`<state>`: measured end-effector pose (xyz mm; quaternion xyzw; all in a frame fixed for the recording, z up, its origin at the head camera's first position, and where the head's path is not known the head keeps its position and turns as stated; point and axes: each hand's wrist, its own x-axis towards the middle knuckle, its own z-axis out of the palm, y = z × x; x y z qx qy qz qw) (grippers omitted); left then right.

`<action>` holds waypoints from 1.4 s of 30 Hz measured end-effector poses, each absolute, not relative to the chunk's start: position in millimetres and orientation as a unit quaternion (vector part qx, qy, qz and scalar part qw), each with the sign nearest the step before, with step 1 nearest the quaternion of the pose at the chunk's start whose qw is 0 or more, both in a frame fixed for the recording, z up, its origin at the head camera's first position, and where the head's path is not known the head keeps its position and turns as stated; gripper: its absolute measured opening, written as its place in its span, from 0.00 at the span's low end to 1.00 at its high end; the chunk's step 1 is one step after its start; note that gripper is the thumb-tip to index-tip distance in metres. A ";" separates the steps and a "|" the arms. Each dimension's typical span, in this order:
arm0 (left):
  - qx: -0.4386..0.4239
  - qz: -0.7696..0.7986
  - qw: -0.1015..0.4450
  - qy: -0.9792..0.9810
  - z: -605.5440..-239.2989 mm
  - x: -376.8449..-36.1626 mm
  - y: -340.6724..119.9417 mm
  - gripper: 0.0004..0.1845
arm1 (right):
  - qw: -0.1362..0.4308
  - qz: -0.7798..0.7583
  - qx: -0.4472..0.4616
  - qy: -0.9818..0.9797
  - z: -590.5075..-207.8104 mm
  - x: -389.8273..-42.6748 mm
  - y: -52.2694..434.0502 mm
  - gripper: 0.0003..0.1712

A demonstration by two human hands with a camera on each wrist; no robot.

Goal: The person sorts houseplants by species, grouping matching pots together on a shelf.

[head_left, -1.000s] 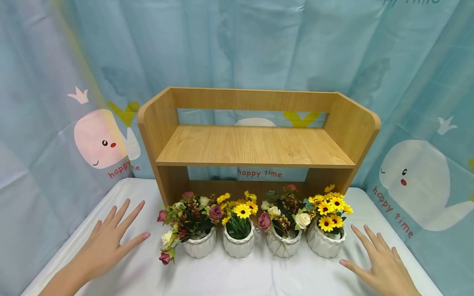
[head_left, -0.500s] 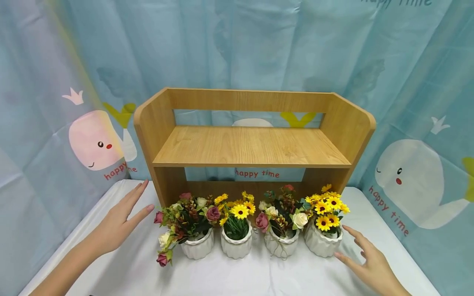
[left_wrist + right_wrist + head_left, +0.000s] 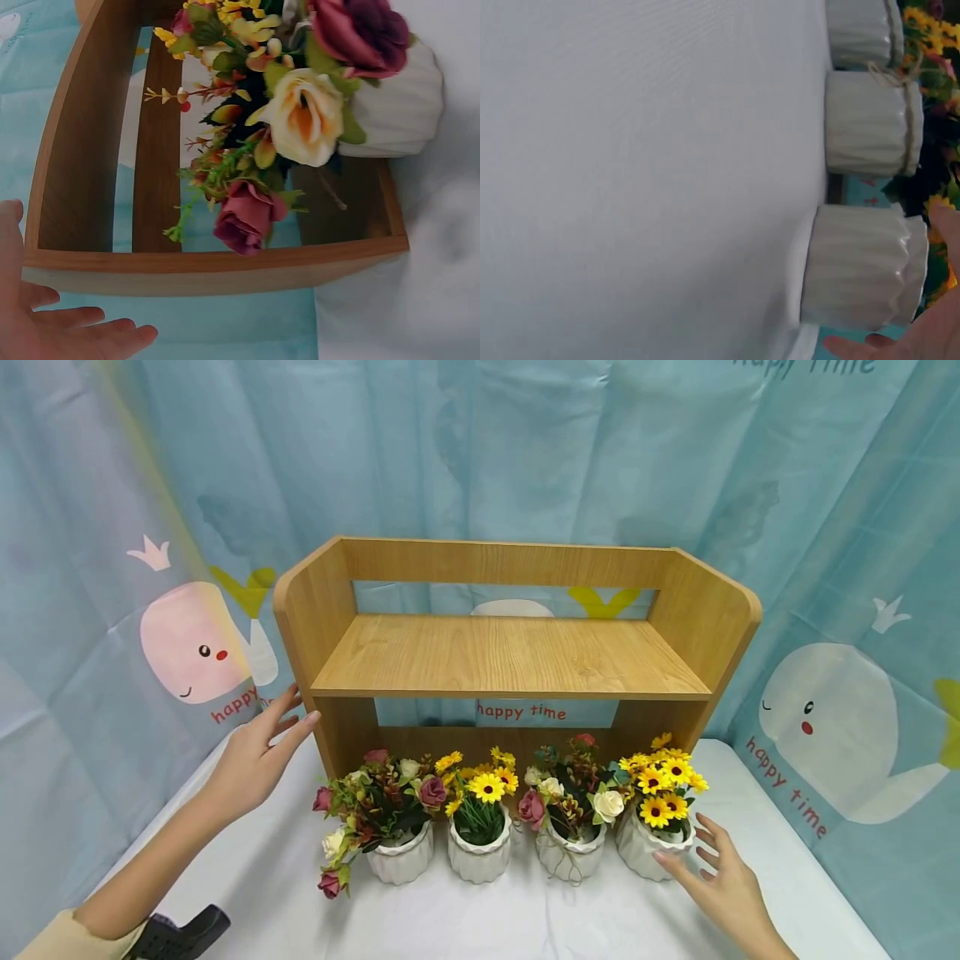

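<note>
In the head view, my left hand point(image 3: 247, 764) is raised at the left side panel of the wooden shelf point(image 3: 510, 652). Its fingertips are right at the panel's edge; in the left wrist view the fingers point(image 3: 124, 334) show beside the panel, extended and holding nothing. My right hand point(image 3: 723, 889) is at the rightmost white pot point(image 3: 641, 852), which bears yellow sunflowers point(image 3: 663, 785). The thumb overlaps the pot's front and the fingers lie along its right side. In the right wrist view, the hand point(image 3: 930, 330) surrounds this pot loosely, with a gap beside the fingers.
Left of the sunflower pot stand a rose pot point(image 3: 573, 852), another sunflower pot point(image 3: 480, 856) and a second rose pot point(image 3: 405, 860) with stems hanging out leftward. They line the shelf's front on a white cloth point(image 3: 480, 927). Blue printed curtains point(image 3: 525, 452) enclose the back and sides.
My left hand has risen toward the shelf's left panel, its wristband and sleeve now in view. The right hand has moved left, up to the rightmost pot. The pots and shelf have not moved.
</note>
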<state>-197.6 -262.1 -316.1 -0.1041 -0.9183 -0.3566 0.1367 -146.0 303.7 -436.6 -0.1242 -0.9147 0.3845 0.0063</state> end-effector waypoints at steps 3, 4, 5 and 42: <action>-0.105 -0.362 0.148 -0.915 -311.1 -201.1 -258.8 0.39 | 0.011 0.387 -0.131 -0.913 -439.5 -148.2 299.3 0.66; -0.105 -0.363 0.152 -0.913 -309.6 -202.3 -257.8 0.39 | 0.014 0.388 -0.133 -0.912 -440.7 -148.9 298.2 0.67; -0.105 -0.363 0.155 -0.913 -308.1 -203.2 -256.8 0.39 | 0.016 0.391 -0.136 -0.910 -441.6 -149.6 296.9 0.67; -0.085 -0.360 0.210 -0.905 -279.5 -224.1 -243.5 0.29 | 0.155 0.443 -0.160 -0.868 -455.1 -151.9 269.7 0.61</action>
